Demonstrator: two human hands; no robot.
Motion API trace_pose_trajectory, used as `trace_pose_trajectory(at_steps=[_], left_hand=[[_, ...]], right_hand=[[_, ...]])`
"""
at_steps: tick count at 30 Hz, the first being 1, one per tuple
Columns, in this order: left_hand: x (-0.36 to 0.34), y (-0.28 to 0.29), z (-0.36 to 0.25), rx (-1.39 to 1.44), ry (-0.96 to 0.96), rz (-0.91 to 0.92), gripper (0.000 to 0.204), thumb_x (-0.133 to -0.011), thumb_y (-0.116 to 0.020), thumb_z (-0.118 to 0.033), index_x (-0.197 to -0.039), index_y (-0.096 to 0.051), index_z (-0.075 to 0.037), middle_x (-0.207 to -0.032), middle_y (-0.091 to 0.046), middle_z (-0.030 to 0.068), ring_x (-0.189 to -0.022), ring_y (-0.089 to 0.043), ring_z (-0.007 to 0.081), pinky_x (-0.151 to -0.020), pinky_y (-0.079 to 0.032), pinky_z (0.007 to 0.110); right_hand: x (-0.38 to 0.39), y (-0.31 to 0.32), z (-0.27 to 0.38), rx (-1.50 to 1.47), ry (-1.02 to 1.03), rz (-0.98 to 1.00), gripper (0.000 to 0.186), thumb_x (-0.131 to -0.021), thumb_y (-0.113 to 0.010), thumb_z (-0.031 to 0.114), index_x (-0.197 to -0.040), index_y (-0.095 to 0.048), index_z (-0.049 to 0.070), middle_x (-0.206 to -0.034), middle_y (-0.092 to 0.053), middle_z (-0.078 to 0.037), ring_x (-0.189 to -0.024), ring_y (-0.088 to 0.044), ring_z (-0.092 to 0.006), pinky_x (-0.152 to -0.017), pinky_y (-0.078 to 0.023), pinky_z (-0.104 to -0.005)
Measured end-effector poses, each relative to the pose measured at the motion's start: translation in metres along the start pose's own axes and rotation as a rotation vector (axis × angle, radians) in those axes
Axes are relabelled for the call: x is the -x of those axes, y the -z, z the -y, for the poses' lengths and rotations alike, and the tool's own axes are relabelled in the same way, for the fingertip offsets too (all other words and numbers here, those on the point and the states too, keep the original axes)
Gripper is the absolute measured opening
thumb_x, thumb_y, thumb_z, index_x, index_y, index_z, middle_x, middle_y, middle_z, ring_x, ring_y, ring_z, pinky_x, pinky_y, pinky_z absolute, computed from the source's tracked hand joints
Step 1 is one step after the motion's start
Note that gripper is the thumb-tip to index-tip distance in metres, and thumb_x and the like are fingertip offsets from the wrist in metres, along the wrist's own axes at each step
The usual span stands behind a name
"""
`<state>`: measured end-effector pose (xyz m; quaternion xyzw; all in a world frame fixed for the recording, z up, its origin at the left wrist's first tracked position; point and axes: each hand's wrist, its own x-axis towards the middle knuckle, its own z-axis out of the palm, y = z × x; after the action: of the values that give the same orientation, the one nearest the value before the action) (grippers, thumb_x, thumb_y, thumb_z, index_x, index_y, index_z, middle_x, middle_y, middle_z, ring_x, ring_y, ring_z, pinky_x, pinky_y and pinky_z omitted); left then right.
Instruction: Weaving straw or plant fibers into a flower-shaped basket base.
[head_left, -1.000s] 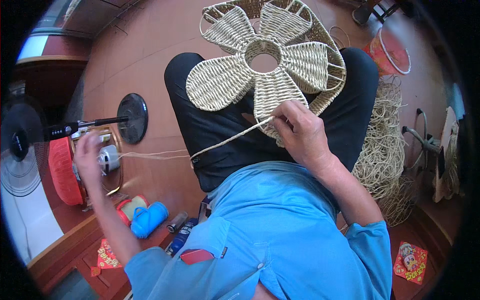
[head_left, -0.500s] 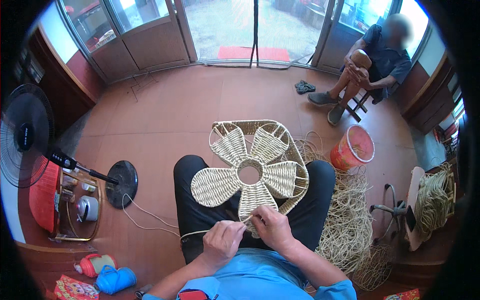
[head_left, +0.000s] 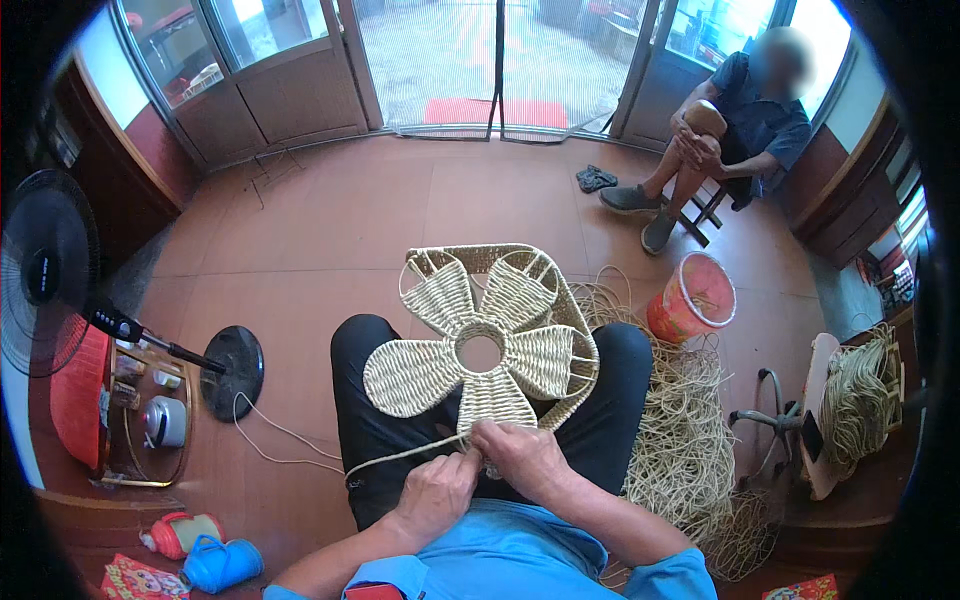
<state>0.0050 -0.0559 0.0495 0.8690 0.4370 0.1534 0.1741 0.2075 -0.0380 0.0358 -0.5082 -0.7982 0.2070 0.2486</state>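
A woven straw-coloured flower-shaped piece [head_left: 415,378] rests across my lap, with several petals around a ring-shaped centre. Wire loops stick out from some petals, and a woven rim band [head_left: 588,330] curves behind them. At the tip of the nearest petal, my right hand [head_left: 525,460] is closed, pinching the pale cord [head_left: 400,455] that comes in from the left. My left hand [head_left: 438,492] is closed just below it, its fingertips against the petal's end and the right fingers. What the left fingertips grip is hidden.
Loose cord [head_left: 685,440] is heaped right of my legs beside a red bucket [head_left: 692,298]. A person [head_left: 765,120] sits on a folding stool at back right. A standing fan [head_left: 45,275], a kettle [head_left: 166,421] and a blue jug [head_left: 222,565] are at left.
My left hand has let the cord slip above it and moved in under the right hand. The cord now runs over it to the right fingers. The whole view has shifted slightly.
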Motion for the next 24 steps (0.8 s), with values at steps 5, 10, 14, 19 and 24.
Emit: trace_pose_trajectory(at_steps=[5, 10, 14, 19, 24], left_hand=[[-0.011, 0.002, -0.002, 0.294, 0.220, 0.124, 0.024, -0.104, -0.064, -0.015, -0.123, -0.067, 0.000, -0.079, -0.073, 0.0182, -0.072, -0.075, 0.0376, -0.069, -0.060, 0.048], [-0.020, 0.005, 0.002, 0.713, 0.457, 0.338, 0.029, -0.106, -0.061, -0.017, -0.128, -0.063, 0.000, -0.076, -0.072, 0.0166, -0.071, -0.076, 0.0308, -0.070, -0.058, 0.047], [-0.023, 0.013, -0.004, 0.749, 0.551, 0.431, 0.032, -0.104, -0.062, -0.018, -0.131, -0.063, 0.000, -0.077, -0.073, 0.0167, -0.074, -0.077, 0.0291, -0.071, -0.058, 0.046], [0.000, -0.009, 0.005, 0.361, 0.342, 0.149, 0.036, -0.099, -0.074, -0.029, -0.125, -0.072, -0.005, -0.088, -0.075, 0.0249, -0.085, -0.076, 0.0461, -0.078, -0.061, 0.054], [-0.010, 0.008, 0.008, 0.428, 0.315, 0.119, 0.037, -0.098, -0.080, -0.027, -0.125, -0.073, -0.003, -0.085, -0.074, 0.0197, -0.076, -0.076, 0.0351, -0.070, -0.058, 0.046]], right_hand=[[-0.002, 0.012, 0.018, 0.010, -0.148, 0.167, 0.065, -0.096, -0.070, 0.013, -0.156, -0.045, 0.009, -0.101, -0.078, -0.017, -0.089, -0.079, -0.0420, -0.070, -0.063, -0.0529], [-0.001, 0.013, 0.018, -0.123, -0.283, 0.240, 0.075, -0.098, -0.065, 0.009, -0.166, -0.035, 0.008, -0.102, -0.077, -0.023, -0.086, -0.077, -0.0456, -0.071, -0.060, -0.0579], [0.002, 0.009, 0.008, -0.229, -0.306, 0.195, 0.070, -0.099, -0.064, 0.009, -0.165, -0.038, 0.007, -0.093, -0.075, -0.024, -0.078, -0.076, -0.0454, -0.069, -0.059, -0.0589], [0.013, -0.006, 0.012, -0.015, -0.169, 0.076, 0.066, -0.100, -0.066, 0.010, -0.161, -0.044, 0.003, -0.090, -0.073, -0.021, -0.074, -0.075, -0.0372, -0.064, -0.059, -0.0504], [0.023, -0.001, 0.019, -0.219, -0.205, -0.265, 0.035, -0.097, -0.072, 0.003, -0.131, -0.064, 0.003, -0.096, -0.074, -0.014, -0.077, -0.077, -0.0282, -0.063, -0.061, -0.0420]])
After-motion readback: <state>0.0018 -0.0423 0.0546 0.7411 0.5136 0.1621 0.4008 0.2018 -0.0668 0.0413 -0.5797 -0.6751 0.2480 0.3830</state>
